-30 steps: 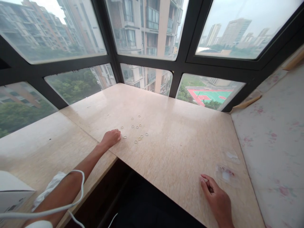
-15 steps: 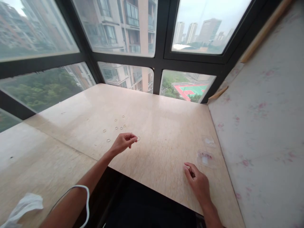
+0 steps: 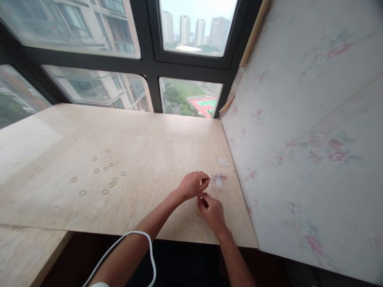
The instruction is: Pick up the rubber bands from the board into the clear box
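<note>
A pale, brown-veined countertop (image 3: 149,147) carries thin rings (image 3: 105,191), scattered over its left part (a few sit close together); two clear packets (image 3: 220,182) lie near its right edge.

Shows no readable text, label, brand, number or sign. On the near packet (image 3: 225,185) and the far packet (image 3: 223,160), shows white patches too small and blurred to tell whether printed. On the court (image 3: 206,104) outside, shows painted lines, too far off to make out any lettering.
</note>
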`<action>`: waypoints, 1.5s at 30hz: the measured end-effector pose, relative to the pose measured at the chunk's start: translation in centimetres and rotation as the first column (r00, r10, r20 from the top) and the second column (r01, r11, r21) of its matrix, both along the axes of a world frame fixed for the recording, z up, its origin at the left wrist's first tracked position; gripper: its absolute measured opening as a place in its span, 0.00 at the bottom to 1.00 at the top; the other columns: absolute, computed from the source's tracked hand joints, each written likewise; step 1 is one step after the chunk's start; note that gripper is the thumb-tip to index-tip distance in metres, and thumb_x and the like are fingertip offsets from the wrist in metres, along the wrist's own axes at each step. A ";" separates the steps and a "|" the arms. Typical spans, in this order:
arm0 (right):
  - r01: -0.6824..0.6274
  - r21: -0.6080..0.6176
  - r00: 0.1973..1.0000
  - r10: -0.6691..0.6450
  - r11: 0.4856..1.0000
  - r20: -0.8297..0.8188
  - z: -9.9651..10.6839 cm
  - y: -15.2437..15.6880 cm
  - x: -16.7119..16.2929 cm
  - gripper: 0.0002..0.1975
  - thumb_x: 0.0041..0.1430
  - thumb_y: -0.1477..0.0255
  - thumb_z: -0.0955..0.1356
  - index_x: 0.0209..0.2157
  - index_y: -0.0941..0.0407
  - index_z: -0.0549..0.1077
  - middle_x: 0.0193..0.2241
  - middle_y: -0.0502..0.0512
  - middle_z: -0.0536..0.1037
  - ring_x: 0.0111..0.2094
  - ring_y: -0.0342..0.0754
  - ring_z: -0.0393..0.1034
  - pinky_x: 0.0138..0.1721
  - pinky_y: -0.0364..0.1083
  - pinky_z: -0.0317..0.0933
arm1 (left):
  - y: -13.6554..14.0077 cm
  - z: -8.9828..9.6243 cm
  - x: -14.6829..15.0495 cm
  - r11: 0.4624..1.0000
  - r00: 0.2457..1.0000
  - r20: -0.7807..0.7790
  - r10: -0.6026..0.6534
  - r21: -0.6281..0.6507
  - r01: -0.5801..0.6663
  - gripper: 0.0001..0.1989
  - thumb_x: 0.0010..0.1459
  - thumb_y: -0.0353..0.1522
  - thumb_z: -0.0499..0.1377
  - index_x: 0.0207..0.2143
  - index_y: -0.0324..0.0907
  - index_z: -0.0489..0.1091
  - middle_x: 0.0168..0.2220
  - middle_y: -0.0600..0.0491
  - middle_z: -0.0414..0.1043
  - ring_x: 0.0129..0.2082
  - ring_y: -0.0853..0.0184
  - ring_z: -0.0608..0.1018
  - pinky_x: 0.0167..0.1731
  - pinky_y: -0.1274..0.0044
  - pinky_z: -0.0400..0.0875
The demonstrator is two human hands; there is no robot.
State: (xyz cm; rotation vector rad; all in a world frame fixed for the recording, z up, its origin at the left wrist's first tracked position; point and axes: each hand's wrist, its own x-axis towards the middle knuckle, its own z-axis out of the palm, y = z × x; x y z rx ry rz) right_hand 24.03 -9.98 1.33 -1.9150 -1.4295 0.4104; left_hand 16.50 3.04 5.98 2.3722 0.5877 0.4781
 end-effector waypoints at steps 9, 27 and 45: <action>0.005 0.008 0.999 -0.006 1.000 0.034 0.2 0.2 0.1 0.11 0.60 0.71 0.61 0.34 0.56 0.74 0.21 0.49 0.76 0.22 0.44 0.70 0.26 0.41 0.54 | -0.1 -0.8 3.6 0.997 0.993 -0.111 -0.041 0.068 0.049 0.11 0.60 0.32 0.53 0.32 0.43 0.76 0.29 0.52 0.73 0.30 0.68 0.73 0.31 0.78 0.63; -0.013 -0.048 0.998 0.016 0.999 0.064 -0.2 0.1 0.4 0.17 0.60 0.60 0.61 0.36 0.54 0.76 0.22 0.50 0.76 0.23 0.45 0.71 0.25 0.41 0.60 | -1.6 -4.8 -11.7 0.853 0.861 0.043 0.507 0.121 -0.508 0.11 0.60 0.29 0.51 0.39 0.41 0.73 0.35 0.49 0.73 0.36 0.66 0.74 0.36 0.76 0.67; -0.610 -0.313 0.581 0.680 0.728 0.448 6.2 21.2 -15.8 0.18 0.62 0.66 0.62 0.52 0.53 0.69 0.27 0.49 0.77 0.29 0.44 0.70 0.30 0.40 0.56 | -2.7 -4.8 -14.8 0.792 0.802 0.040 0.596 -0.195 -0.578 0.12 0.54 0.31 0.54 0.38 0.44 0.74 0.23 0.55 0.74 0.24 0.67 0.75 0.30 0.77 0.65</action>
